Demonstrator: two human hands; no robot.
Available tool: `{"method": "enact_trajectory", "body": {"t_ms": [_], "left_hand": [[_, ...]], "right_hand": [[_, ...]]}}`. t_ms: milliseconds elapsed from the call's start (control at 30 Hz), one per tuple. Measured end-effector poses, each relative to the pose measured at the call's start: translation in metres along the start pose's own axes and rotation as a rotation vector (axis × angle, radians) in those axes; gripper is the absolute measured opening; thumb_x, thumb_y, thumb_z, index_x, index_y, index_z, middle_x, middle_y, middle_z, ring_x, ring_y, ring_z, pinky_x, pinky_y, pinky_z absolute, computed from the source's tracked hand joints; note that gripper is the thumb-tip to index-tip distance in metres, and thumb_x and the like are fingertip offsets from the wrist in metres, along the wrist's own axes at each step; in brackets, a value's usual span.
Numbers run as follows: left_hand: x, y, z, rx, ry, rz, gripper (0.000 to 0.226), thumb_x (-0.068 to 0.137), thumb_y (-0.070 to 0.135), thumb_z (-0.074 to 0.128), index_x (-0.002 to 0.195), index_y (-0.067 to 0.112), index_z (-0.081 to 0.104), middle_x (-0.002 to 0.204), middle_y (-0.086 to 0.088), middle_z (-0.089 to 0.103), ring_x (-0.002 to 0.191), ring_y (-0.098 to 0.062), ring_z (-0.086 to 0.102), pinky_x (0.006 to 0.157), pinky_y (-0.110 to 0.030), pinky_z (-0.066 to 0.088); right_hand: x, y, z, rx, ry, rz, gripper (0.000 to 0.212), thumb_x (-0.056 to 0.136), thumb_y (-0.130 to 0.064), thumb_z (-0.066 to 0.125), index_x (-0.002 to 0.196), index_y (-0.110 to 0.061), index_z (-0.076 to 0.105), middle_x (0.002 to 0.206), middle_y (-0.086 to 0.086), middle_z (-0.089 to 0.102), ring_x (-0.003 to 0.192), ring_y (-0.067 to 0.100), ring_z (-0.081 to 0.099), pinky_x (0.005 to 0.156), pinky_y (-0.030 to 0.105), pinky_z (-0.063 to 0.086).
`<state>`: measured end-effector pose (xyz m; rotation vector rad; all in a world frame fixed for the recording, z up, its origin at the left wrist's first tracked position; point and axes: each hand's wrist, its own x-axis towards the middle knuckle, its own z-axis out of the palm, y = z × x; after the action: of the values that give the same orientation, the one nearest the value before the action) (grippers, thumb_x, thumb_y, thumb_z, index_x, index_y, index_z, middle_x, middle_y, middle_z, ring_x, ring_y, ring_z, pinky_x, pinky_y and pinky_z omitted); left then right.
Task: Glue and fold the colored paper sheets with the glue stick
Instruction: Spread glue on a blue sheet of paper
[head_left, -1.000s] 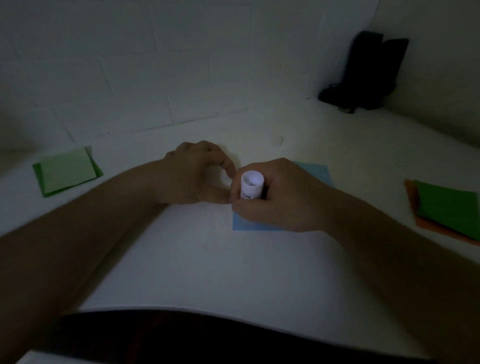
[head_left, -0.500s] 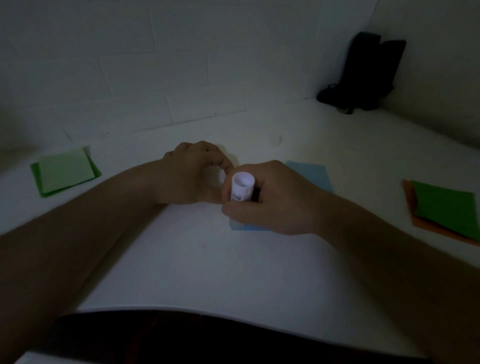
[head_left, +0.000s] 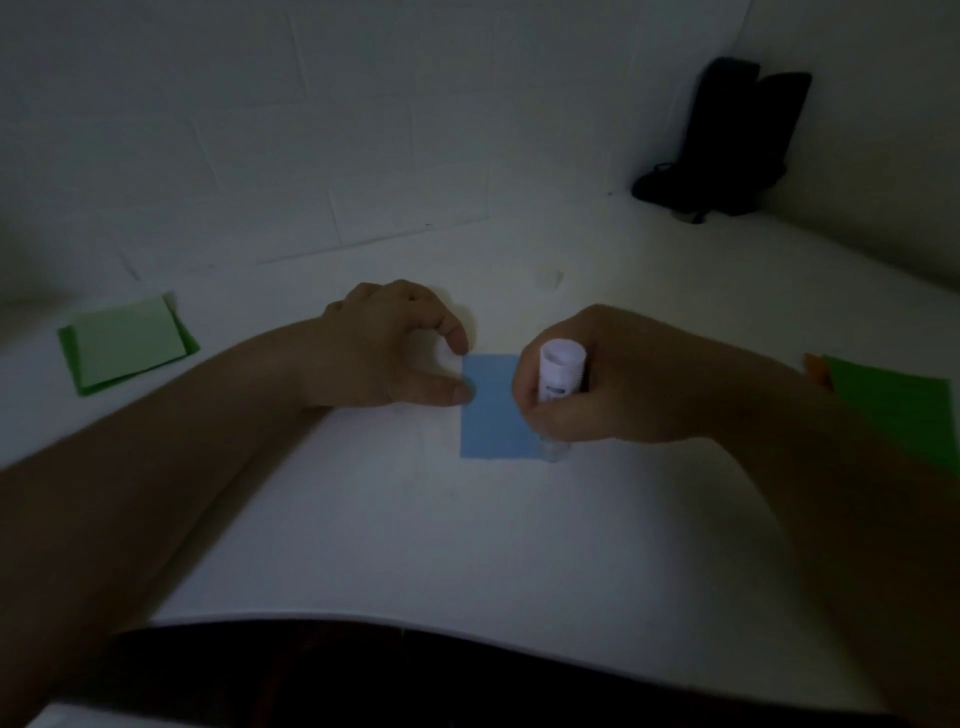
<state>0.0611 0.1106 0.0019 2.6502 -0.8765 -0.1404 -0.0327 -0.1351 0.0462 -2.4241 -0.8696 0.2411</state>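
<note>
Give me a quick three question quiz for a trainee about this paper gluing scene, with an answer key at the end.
1. True or false: the right hand holds the glue stick.
2. Which sheet is being glued? A) blue sheet B) green sheet on the right C) light green sheet on the left
3. What does the left hand touch?

Key: 1. true. 2. A. 3. The blue sheet's left edge, with thumb and a fingertip.
</note>
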Motion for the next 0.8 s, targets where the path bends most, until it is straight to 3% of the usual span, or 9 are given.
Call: {"method": "enact_trajectory", "body": {"t_ms": [100, 200, 367, 433, 500, 567, 633, 800], "left_hand": [[-0.001, 0.001, -0.001, -0.008, -0.012, -0.008, 0.065, 0.051, 0.102, 0.055, 0.104, 0.065, 0.056, 0.129, 0.022, 0.048, 0.133, -0.021, 0.041, 0.115, -0.055, 0.033], [-0.001, 0.002, -0.002, -0.011, -0.011, -0.011, 0.065, 0.051, 0.100, 0.057, 0.104, 0.063, 0.057, 0.130, 0.021, 0.049, 0.133, -0.021, 0.041, 0.114, -0.056, 0.034], [-0.002, 0.003, -0.002, -0.019, -0.010, -0.010, 0.061, 0.050, 0.099, 0.058, 0.102, 0.066, 0.055, 0.131, 0.020, 0.048, 0.134, -0.022, 0.041, 0.115, -0.055, 0.034], [-0.001, 0.001, -0.001, -0.015, -0.013, -0.010, 0.066, 0.048, 0.104, 0.053, 0.103, 0.066, 0.055, 0.130, 0.021, 0.048, 0.134, -0.021, 0.042, 0.115, -0.055, 0.034], [-0.001, 0.000, -0.002, -0.012, -0.015, -0.013, 0.066, 0.050, 0.103, 0.054, 0.105, 0.065, 0.055, 0.130, 0.021, 0.048, 0.134, -0.021, 0.041, 0.115, -0.055, 0.033], [-0.003, 0.003, -0.003, -0.019, -0.020, -0.024, 0.064, 0.051, 0.100, 0.057, 0.104, 0.065, 0.055, 0.130, 0.022, 0.047, 0.134, -0.020, 0.039, 0.116, -0.054, 0.031], [-0.005, 0.007, -0.005, -0.036, -0.027, -0.043, 0.061, 0.051, 0.094, 0.059, 0.104, 0.064, 0.056, 0.130, 0.023, 0.044, 0.134, -0.018, 0.035, 0.117, -0.051, 0.029], [-0.006, 0.010, -0.007, -0.029, -0.041, -0.055, 0.062, 0.052, 0.092, 0.059, 0.106, 0.061, 0.057, 0.132, 0.021, 0.043, 0.135, -0.019, 0.034, 0.117, -0.052, 0.029]], "right_hand": [[-0.005, 0.005, -0.006, 0.048, 0.000, 0.021, 0.010, 0.073, -0.030, 0.066, 0.070, -0.040, 0.064, 0.073, -0.013, 0.066, 0.070, 0.007, 0.064, 0.067, 0.023, 0.045], [-0.003, 0.007, -0.006, 0.047, 0.102, 0.010, 0.004, 0.074, -0.030, 0.065, 0.079, -0.030, 0.064, 0.073, -0.010, 0.066, 0.070, 0.009, 0.065, 0.064, 0.025, 0.051], [0.002, 0.005, 0.000, 0.024, 0.069, -0.014, 0.004, 0.076, -0.039, 0.066, 0.080, -0.040, 0.066, 0.082, -0.012, 0.069, 0.083, 0.012, 0.068, 0.076, 0.033, 0.057], [0.001, 0.006, -0.001, 0.019, 0.026, 0.021, 0.003, 0.080, -0.031, 0.071, 0.082, -0.033, 0.070, 0.084, -0.011, 0.069, 0.083, 0.012, 0.067, 0.077, 0.034, 0.057], [-0.001, 0.008, -0.004, 0.027, -0.004, 0.027, 0.009, 0.081, -0.023, 0.072, 0.078, -0.032, 0.070, 0.082, -0.010, 0.068, 0.080, 0.011, 0.066, 0.071, 0.027, 0.054], [-0.004, 0.007, -0.007, 0.013, -0.046, 0.031, 0.014, 0.075, -0.029, 0.065, 0.071, -0.042, 0.065, 0.076, -0.012, 0.065, 0.075, 0.009, 0.064, 0.065, 0.021, 0.048], [-0.008, 0.007, -0.014, 0.059, -0.045, 0.062, 0.015, 0.072, -0.028, 0.061, 0.067, -0.042, 0.064, 0.069, -0.012, 0.063, 0.068, 0.006, 0.062, 0.063, 0.020, 0.045], [-0.010, 0.002, -0.022, 0.269, 0.227, -0.028, 0.007, 0.076, -0.021, 0.063, 0.070, -0.024, 0.061, 0.068, -0.007, 0.060, 0.064, 0.004, 0.058, 0.062, 0.012, 0.047]]}}
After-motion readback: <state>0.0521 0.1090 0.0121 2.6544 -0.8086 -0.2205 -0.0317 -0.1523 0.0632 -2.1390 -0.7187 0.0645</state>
